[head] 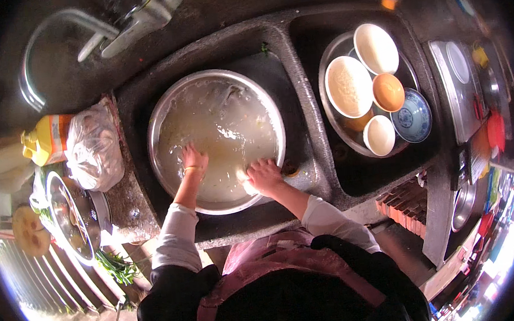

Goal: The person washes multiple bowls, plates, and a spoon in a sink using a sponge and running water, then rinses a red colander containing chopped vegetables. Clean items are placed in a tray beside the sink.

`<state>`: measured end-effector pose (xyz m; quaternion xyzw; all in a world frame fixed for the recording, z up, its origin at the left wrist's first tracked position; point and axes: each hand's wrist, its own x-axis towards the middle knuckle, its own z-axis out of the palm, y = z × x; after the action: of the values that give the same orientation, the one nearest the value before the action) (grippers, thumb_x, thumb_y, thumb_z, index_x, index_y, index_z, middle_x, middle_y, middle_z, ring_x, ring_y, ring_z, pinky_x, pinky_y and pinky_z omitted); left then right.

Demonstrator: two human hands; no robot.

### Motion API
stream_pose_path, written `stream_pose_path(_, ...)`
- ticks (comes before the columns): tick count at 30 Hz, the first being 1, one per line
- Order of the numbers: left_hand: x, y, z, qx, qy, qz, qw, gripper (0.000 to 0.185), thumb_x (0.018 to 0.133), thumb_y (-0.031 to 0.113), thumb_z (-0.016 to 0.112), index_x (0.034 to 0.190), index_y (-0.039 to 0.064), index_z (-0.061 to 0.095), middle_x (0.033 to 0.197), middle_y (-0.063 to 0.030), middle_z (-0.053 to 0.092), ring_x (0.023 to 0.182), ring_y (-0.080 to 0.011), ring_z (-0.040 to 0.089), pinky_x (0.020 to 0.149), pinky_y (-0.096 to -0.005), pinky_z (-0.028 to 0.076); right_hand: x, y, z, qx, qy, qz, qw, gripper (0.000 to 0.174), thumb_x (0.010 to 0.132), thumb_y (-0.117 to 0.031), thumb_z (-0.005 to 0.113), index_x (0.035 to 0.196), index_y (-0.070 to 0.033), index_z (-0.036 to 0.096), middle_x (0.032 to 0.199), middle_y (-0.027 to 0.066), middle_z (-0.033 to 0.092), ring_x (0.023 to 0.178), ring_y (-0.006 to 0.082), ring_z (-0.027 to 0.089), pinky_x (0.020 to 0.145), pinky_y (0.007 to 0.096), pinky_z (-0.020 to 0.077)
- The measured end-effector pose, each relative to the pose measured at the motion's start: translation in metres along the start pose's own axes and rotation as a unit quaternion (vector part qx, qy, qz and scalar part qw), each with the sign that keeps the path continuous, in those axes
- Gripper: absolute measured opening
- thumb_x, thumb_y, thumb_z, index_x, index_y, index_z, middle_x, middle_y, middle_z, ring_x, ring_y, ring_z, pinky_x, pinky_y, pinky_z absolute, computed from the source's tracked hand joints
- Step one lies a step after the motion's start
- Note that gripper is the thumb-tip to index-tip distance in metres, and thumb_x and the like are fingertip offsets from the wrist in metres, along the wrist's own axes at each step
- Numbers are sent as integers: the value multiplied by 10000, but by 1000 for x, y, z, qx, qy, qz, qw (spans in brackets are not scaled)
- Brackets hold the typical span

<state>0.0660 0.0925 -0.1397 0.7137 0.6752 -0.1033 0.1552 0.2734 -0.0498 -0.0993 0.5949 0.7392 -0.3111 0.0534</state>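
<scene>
A wide stainless-steel basin [276, 119] stands in the left bowl of a dark sink, holding cloudy water with foam patches. My left hand [194, 158] dips into this water at the basin's left side; its fingertips are partly hidden under the surface. Near the front right rim, my right hand [264, 176] grips a small white object [245, 182], blurred and mostly covered by the hand. What lies on the bottom of the basin cannot be seen through the water.
In the right sink bowl, a metal basin [325, 88] holds white bowls [349, 87], an orange-brown bowl [388, 92] and a blue-patterned bowl [411, 116]. A faucet [136, 28] is behind. A yellow bottle [45, 139], a filled plastic bag [95, 147] and a colander [91, 212] stand left.
</scene>
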Motion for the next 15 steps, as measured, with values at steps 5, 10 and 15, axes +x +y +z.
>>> stream_pose_path(5,-36,-44,37,153,-102,12,983,463,758,371,493,1105,67,519,1144,-141,503,1091,-302,447,928,-532,277,17,-17,-17,46,-106,82,990,328,800,-324,465,1037,-135,590,1202,99,462,1209,268,318,984,502,202)
stream_pose_path(10,-37,-20,42,178,18,60,982,227,784,270,494,754,102,643,886,-93,638,822,-284,581,807,-486,371,42,-6,24,149,33,112,982,233,790,-230,519,947,-97,629,1033,119,574,1006,290,520,890,421,373)
stream_pose_path(15,-67,-20,25,-501,-127,-30,855,147,761,82,567,891,30,614,881,-54,634,788,-179,577,739,-280,438,35,-46,12,408,365,-100,831,224,730,-38,592,946,-87,625,1041,100,577,1021,264,514,886,386,392)
